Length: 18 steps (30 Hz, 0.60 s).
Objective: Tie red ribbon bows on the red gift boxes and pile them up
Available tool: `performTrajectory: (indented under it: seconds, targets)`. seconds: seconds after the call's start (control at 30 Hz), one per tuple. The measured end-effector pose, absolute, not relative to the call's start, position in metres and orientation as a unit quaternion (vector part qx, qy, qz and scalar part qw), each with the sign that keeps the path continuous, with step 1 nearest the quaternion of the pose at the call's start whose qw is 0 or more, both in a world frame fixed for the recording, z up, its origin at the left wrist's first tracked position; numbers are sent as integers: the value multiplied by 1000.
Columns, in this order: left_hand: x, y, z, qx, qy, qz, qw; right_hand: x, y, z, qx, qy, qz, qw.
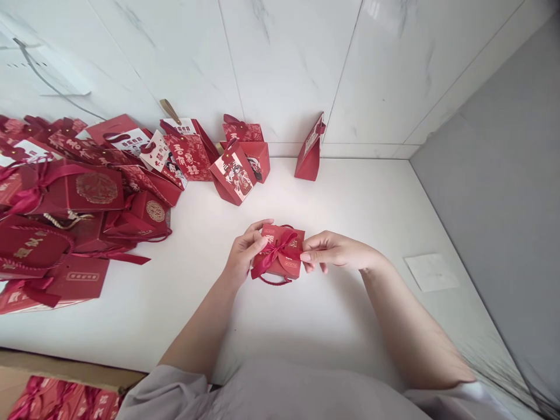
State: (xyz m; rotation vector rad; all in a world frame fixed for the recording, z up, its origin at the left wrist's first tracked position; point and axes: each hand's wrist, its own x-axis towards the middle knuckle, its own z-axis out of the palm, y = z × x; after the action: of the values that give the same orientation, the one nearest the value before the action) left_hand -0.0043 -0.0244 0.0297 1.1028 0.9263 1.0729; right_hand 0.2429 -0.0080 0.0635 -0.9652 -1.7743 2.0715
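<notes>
Left hand [247,251] is gripping the small red gift box [284,266] by its left side, thumb lying over the top, fingers wrapping the far-left edge. Right hand [330,254] is pinching at the box's right edge, thumb and forefinger closing where the ribbon [280,248] tail is ending; can't tell if they're taking card along with ribbon. Remaining right fingers are curling loosely below.

Status: box is looking shut, ribbon is sitting on top as a formed bow. Reading it as tying mostly done, with loops and tails possibly needing evening out. Knot tightness: not showing. Dark red cord [275,283] is looping out at the near side.

Pose: both forearms are reaching in from the near edge and converging on the box, right wrist bending inward. Box is sitting mid-tabletop [284,201], between the hands; can't tell if it's resting or being held slightly up.

Further out: several upright tag-handled boxes [234,175] are standing behind and to the left, one lone red box [311,154] is standing near the wall [284,70]. Big pile of red boxes [96,189] is filling the left side, some wearing ribbons. White paper [431,272] is lying to the right. Carton [65,363] at lower left is holding more ribboned packs [65,399]; whether any are needing work isn't showing.
</notes>
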Motion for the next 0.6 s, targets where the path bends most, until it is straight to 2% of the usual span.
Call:
performTrajectory:
  seconds: [0.2, 0.3, 0.47, 0.6]
  targets:
    - [-1, -26, 28, 449, 394, 474, 647, 249, -4, 61, -290, -643, 691, 158]
    - [0, -26, 26, 428, 380, 475, 669, 251, -2, 60, -280, -650, 692, 140]
    - [-5, -23, 28, 461, 378, 481, 643, 253, -2, 66, -286, -664, 676, 142]
    - [-9, -21, 26, 503, 347, 483, 627, 250, -6, 74, -313, -668, 668, 103]
